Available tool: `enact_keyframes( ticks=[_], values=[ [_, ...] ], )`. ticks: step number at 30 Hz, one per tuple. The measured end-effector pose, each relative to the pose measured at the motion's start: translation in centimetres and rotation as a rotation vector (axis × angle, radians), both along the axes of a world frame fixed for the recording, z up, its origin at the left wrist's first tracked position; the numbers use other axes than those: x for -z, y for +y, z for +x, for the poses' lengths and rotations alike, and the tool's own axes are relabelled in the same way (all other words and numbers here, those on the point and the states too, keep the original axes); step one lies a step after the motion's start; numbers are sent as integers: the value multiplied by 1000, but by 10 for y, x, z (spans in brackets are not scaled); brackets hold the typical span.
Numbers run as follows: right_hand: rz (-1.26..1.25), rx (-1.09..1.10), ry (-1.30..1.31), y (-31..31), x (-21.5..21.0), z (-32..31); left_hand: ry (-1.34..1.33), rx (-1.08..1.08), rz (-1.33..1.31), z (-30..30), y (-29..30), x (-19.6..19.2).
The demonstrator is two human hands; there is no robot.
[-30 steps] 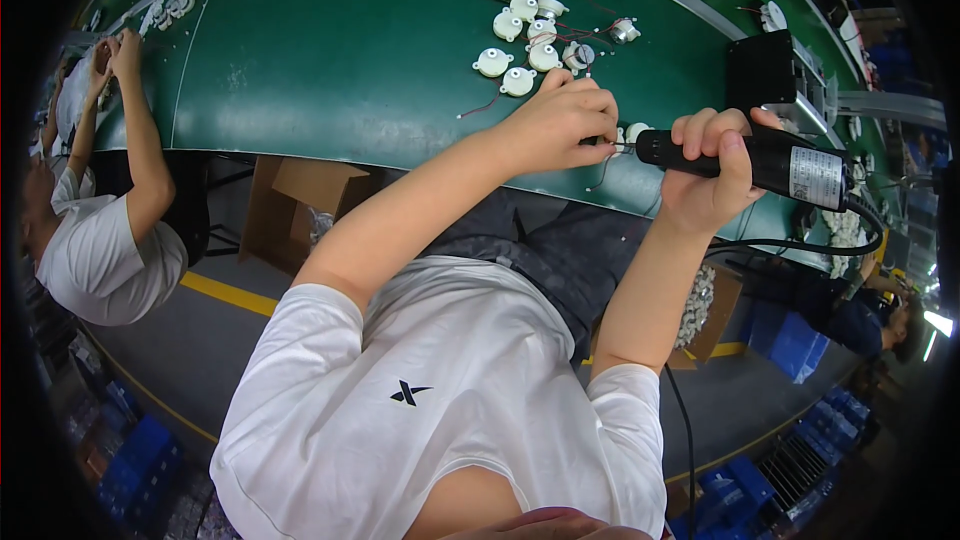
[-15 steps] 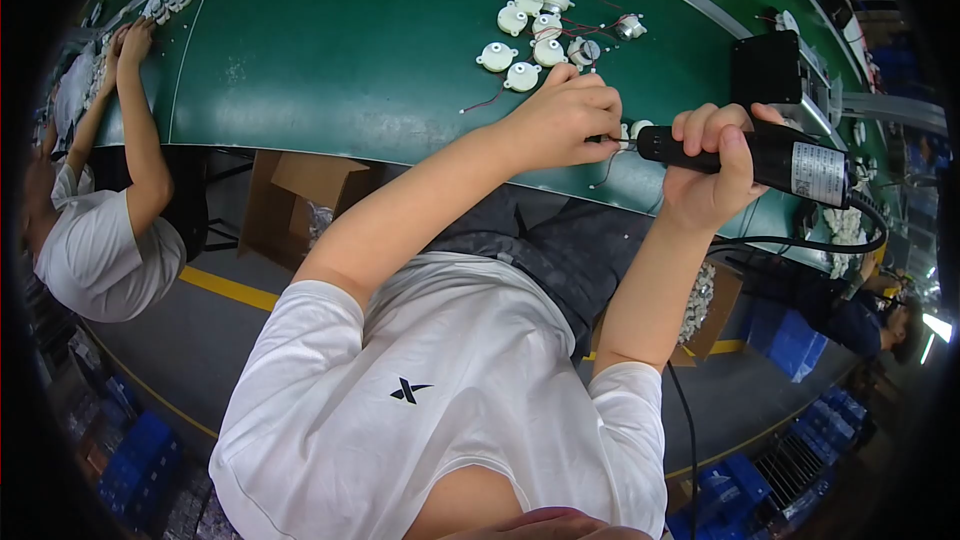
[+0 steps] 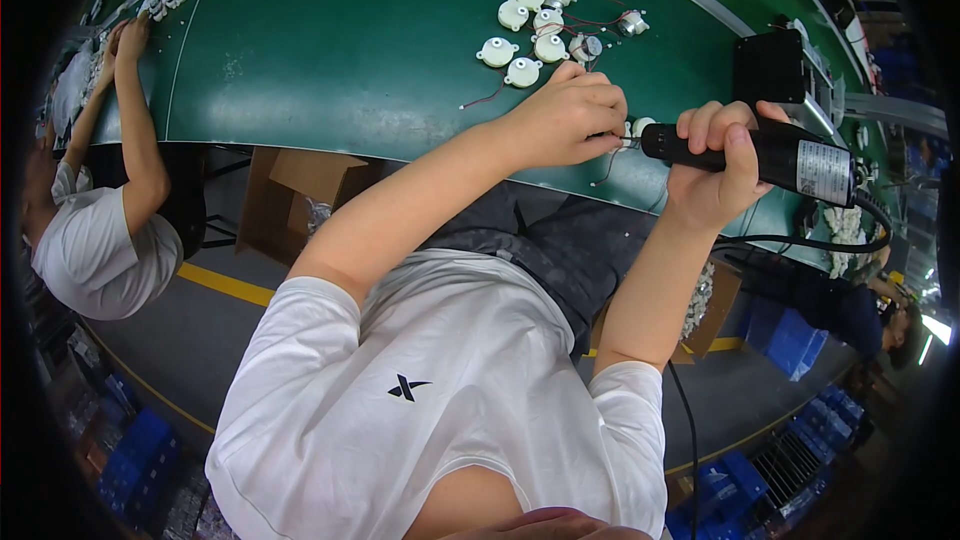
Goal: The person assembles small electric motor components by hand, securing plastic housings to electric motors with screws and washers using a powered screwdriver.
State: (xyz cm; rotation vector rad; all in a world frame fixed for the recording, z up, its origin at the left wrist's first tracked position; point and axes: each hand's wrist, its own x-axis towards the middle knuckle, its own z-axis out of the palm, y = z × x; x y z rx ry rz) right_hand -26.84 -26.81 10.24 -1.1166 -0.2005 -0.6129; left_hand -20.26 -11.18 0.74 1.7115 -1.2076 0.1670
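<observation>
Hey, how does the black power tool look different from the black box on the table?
The power tool is long and rounded, while the box is blocky. The tool is gripped in the right hand; the box sits on the green table. The tool carries a pale label; the box's broad face is plain. Both are black.

Looking like a factory assembly line: wired white round units (image 3: 497,52) are lying toward the far edge of a long green workbench (image 3: 330,60), a co-worker (image 3: 105,260) is working toward its left end, cartons (image 3: 310,175) are standing below its near edge, yellow lines (image 3: 228,285) are marking the floor (image 3: 200,340).
</observation>
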Motion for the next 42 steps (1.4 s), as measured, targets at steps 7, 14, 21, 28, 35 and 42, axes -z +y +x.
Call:
enact_keyframes(
  ticks=[7,14,21,28,35,42],
  values=[
    [-3,-94,4,-3,2,0,52,99,-17,1,0,1],
    [6,-270,-26,-14,4,4,153,174,32,4,3,1],
    [-26,-260,-12,-17,4,7,189,164,22,6,1,2],
    [-26,-208,-6,-17,4,8,104,83,141,6,0,5],
    [-17,-204,-7,-18,5,9,81,71,167,6,-2,7],
    [-55,-195,21,-16,2,9,98,70,177,6,-2,6]
  ],
)
